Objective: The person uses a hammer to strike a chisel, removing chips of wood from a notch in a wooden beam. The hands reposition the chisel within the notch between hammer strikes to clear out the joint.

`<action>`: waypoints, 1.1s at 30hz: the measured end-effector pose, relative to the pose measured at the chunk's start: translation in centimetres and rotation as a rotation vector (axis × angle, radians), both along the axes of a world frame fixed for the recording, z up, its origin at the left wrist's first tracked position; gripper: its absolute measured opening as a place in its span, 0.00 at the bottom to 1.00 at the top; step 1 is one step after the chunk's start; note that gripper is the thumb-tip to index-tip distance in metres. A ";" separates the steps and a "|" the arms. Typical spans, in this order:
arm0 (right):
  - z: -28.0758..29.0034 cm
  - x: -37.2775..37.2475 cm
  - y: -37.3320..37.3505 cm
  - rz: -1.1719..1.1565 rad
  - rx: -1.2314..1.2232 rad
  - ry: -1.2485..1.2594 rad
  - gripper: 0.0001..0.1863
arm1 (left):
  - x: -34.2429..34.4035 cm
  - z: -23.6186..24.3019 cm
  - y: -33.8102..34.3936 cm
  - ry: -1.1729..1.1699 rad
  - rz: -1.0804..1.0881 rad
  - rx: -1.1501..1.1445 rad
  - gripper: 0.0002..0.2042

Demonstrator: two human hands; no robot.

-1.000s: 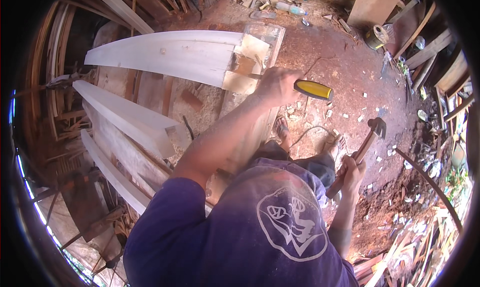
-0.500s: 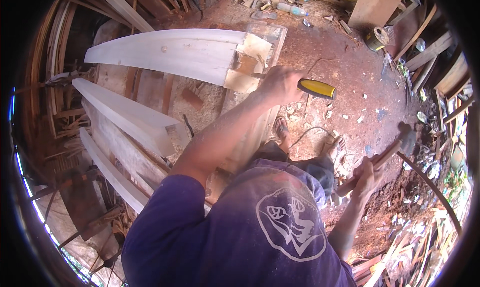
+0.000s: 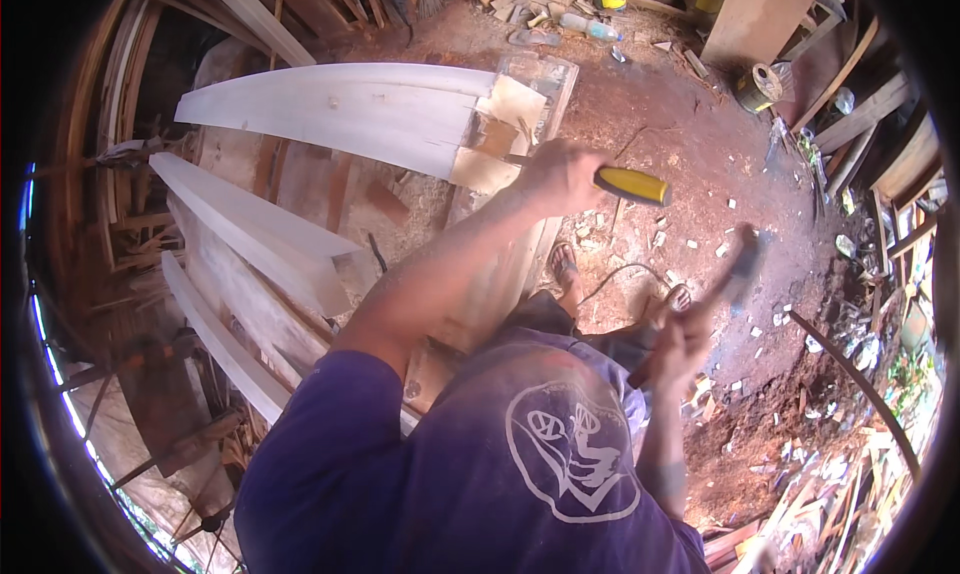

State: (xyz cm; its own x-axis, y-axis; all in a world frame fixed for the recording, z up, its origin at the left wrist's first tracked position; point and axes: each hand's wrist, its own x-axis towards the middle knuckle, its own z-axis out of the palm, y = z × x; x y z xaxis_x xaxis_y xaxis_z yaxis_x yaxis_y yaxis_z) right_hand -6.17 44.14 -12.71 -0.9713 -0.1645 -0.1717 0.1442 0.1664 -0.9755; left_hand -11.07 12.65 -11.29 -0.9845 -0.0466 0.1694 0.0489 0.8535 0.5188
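Observation:
My left hand point(image 3: 562, 179) is closed around a chisel point(image 3: 632, 186), whose yellow and black handle sticks out to the right of my fist. Its blade points left, at a cutout in the end of a pale wooden board point(image 3: 340, 104) lying on the workbench point(image 3: 545, 84). I cannot tell how deep the tip sits. Lower right, my right hand point(image 3: 682, 346) grips a hammer point(image 3: 742, 264) by its wooden handle. The hammer head is smeared by motion and stands apart from the chisel handle.
Other pale boards point(image 3: 255, 234) lie nearer on the bench's left side. Wood chips litter the reddish floor point(image 3: 690, 154). A tin can point(image 3: 757, 87), a plastic bottle point(image 3: 590, 26) and a leaning panel point(image 3: 757, 22) stand or lie at the back. Scrap wood point(image 3: 840, 504) is heaped lower right.
My right hand and the hammer have swung leftward and slightly up, toward the chisel handle. The left hand keeps its grip on the chisel in nearly the same place.

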 end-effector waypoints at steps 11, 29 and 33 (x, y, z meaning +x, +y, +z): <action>0.4 0.9 -4.5 0.157 0.184 -0.254 0.07 | 0.0 -1.9 0.5 -0.147 -0.057 -0.150 0.12; 3.8 -4.7 2.5 -0.516 0.019 -0.050 0.05 | 0.3 -2.4 0.2 -0.205 0.004 -0.180 0.09; 3.2 -1.7 -2.6 -0.382 -0.127 0.038 0.04 | -0.4 -2.1 0.8 -0.211 -0.017 -0.201 0.10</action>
